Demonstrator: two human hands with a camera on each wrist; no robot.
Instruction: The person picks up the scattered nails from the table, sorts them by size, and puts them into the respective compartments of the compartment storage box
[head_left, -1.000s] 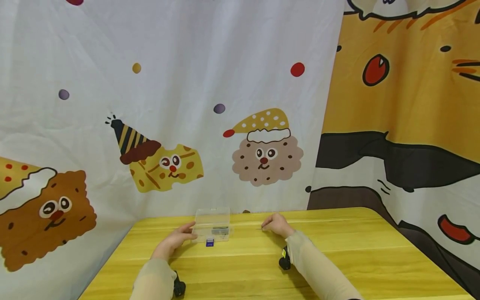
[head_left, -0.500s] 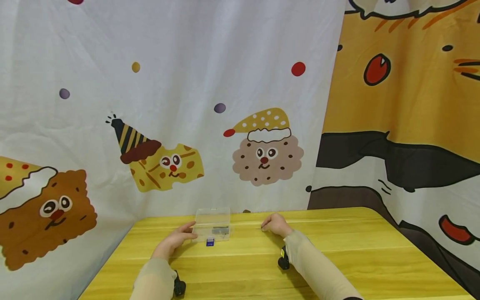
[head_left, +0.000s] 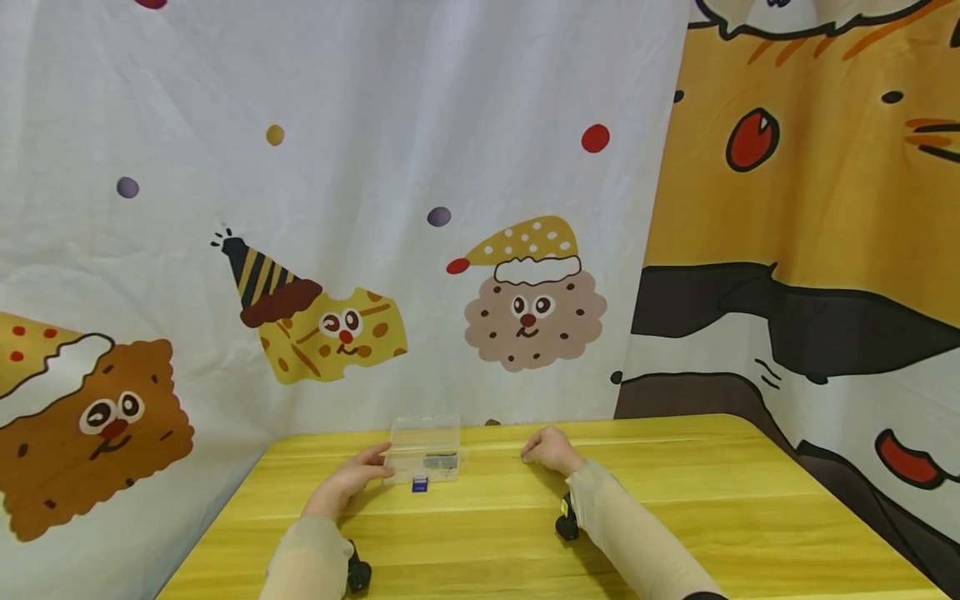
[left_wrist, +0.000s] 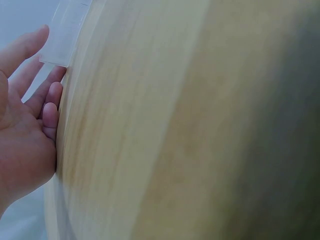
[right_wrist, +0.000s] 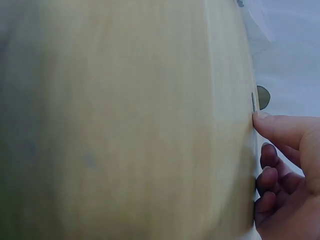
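In the head view a clear plastic box (head_left: 425,433) stands with its lid raised at the back of the table. A dark flat piece (head_left: 441,461) lies inside. My left hand (head_left: 348,483) touches the box's left side, fingers loosely bent; in the left wrist view the clear plastic corner (left_wrist: 65,40) shows beyond the thumb. At the box's front is a small blue piece with a pale top (head_left: 420,484), resembling a memory card. To the right, my right hand (head_left: 553,450) pinches a thin dark pin-like piece (right_wrist: 253,101) between thumb and fingers, low over the table.
The wood-grain table (head_left: 480,542) runs back to a printed curtain (head_left: 360,150) with cartoon figures. Small black cameras (head_left: 359,575) are worn at both wrists. The table's back edge lies just behind the box.
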